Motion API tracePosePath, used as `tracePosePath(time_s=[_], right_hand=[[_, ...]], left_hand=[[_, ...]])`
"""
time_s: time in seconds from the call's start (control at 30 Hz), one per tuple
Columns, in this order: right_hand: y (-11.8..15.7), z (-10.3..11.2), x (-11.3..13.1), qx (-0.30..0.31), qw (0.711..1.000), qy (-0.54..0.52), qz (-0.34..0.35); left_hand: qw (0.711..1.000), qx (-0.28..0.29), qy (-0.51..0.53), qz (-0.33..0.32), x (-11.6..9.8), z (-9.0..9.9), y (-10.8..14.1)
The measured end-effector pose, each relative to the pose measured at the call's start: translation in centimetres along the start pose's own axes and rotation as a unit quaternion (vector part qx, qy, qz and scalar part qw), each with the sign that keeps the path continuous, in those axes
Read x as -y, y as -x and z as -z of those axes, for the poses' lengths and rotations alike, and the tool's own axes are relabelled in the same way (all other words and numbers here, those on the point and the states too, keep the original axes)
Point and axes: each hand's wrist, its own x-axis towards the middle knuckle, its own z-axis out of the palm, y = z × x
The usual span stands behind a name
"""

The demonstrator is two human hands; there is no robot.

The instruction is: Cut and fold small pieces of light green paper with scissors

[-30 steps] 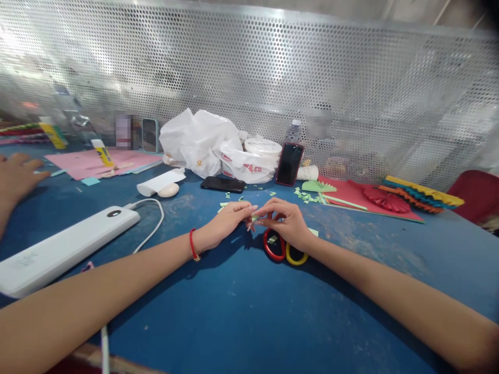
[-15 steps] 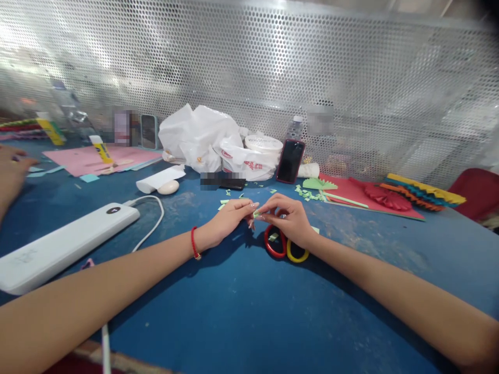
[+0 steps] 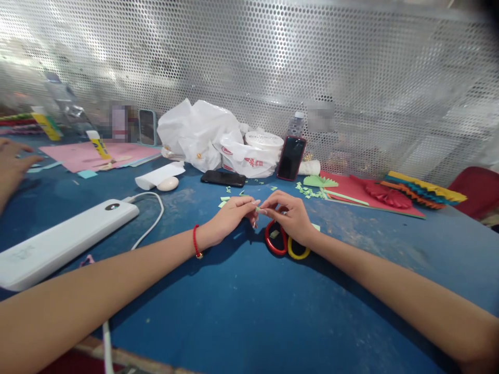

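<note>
Matt green paper scraps (image 3: pixel 224 203)

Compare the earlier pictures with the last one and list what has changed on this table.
The view tilts slightly, so everything sits a little higher in the frame. The co-worker's hand has drawn slightly left. The left hand and right hand keep the green scrap between their fingertips; nothing is taken or let go. The scissors stay under the right hand.

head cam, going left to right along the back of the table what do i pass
pink paper sheet, white plastic bag, phone in a red case propped upright, red card sheet, red paper rosette, pleated multicoloured paper strip
</note>
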Motion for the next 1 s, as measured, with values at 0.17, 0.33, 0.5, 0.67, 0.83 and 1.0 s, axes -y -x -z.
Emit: tracePosePath(time_s=[0.17, 0.33, 0.5, 0.67, 0.83, 1.0], right_hand=[[-0.23, -0.02, -0.05, 0.023, 0.997, -0.034, -0.059], [-0.37, -0.08, -0.19, 0.047, 0.993, -0.075, -0.076], [-0.36, -0.15, -0.14, 0.061, 0.988, -0.119, -0.082], [-0.26, -0.19, -0.26, 0.066, 0.988, -0.119, -0.076], [-0.2, -0.19, -0.43, 0.062, 0.988, -0.12, -0.072], [-0.28, -0.17, -0.41, 0.054, 0.986, -0.138, -0.073]], left_hand=[[1.0, 0.001, -0.011, -0.016, -0.07, -0.15, 0.06], [0.994, 0.003, -0.076, -0.079, -0.24, -0.23, 0.26], [0.987, 0.002, -0.116, -0.109, -0.05, -0.16, 0.28], [0.982, 0.006, -0.138, -0.127, 0.04, -0.13, 0.24], [0.981, 0.013, -0.141, -0.13, -0.02, -0.02, 0.15], [0.984, 0.022, -0.13, -0.121, 0.05, -0.01, 0.09]])
